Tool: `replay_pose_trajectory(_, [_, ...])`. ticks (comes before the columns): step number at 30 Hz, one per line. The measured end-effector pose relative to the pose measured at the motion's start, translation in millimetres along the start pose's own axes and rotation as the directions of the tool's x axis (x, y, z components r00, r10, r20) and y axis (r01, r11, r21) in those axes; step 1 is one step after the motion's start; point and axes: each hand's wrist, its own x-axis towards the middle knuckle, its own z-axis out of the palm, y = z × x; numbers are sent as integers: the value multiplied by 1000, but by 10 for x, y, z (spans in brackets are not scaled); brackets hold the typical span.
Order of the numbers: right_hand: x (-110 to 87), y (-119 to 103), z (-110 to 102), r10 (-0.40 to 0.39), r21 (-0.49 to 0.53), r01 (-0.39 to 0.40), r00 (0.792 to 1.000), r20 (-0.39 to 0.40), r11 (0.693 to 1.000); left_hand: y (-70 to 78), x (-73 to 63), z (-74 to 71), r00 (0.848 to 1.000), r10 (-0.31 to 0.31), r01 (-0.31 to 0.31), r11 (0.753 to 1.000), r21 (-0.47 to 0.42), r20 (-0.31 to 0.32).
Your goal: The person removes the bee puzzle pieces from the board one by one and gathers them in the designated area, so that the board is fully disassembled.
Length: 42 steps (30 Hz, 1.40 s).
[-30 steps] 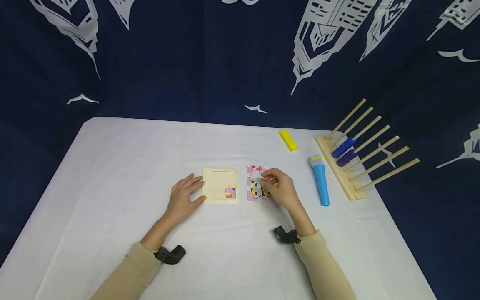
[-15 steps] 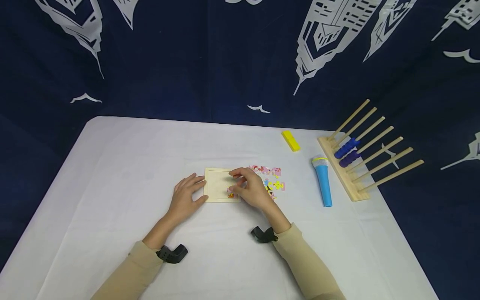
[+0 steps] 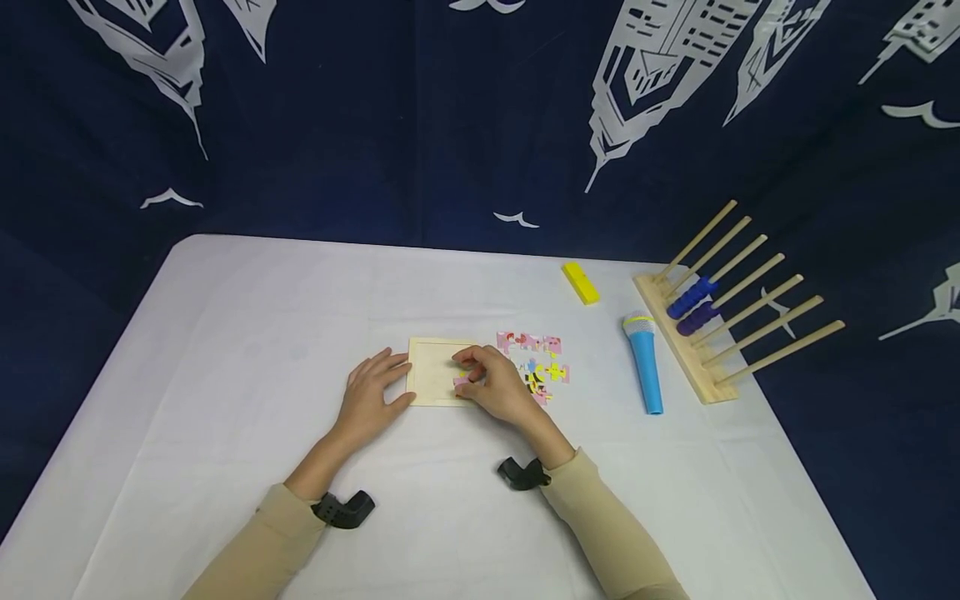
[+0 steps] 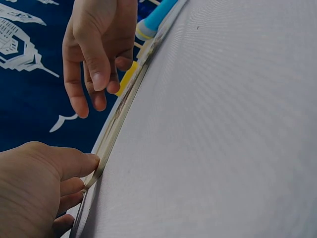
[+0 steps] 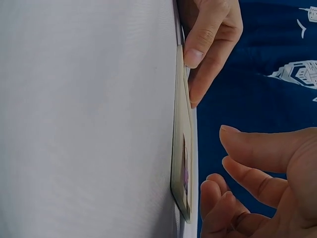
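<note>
A shallow pale wooden puzzle tray lies on the white table. My left hand touches its left side, with fingers spread along the edge and the thumb at the near corner. In the left wrist view the thumb meets the tray's rim. One pink puzzle piece lies inside the tray. Over the tray's right side hovers my right hand, partly covering that piece in the head view. Its fingers are loosely bent, and nothing shows between thumb and forefinger in the right wrist view. Loose puzzle pieces lie just right of the tray.
A blue toy microphone lies right of the pieces, and a yellow block farther back. At the table's right edge stands a wooden peg rack with blue and purple beads. A dark blue printed curtain hangs behind the table.
My right hand has moved left from over the loose pieces to above the tray, then slightly lower and nearer. My left hand stays at the tray's left edge.
</note>
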Motion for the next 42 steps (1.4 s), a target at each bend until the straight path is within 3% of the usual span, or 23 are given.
replay_pose_trajectory(13, [-2, 37, 14, 0, -9, 0, 1000, -6, 1000, -8, -3, 8, 1000, 12, -12, 1000, -5, -11])
replay_pose_trajectory(33, [-9, 31, 62, 32, -157, -27, 999, 27, 987, -16, 1, 17, 1000, 12, -12, 1000, -3, -9])
replay_pose_trajectory(42, [-4, 11, 74, 53, -174, -52, 999, -2, 983, -14, -4, 20, 1000, 12, -12, 1000, -10, -15])
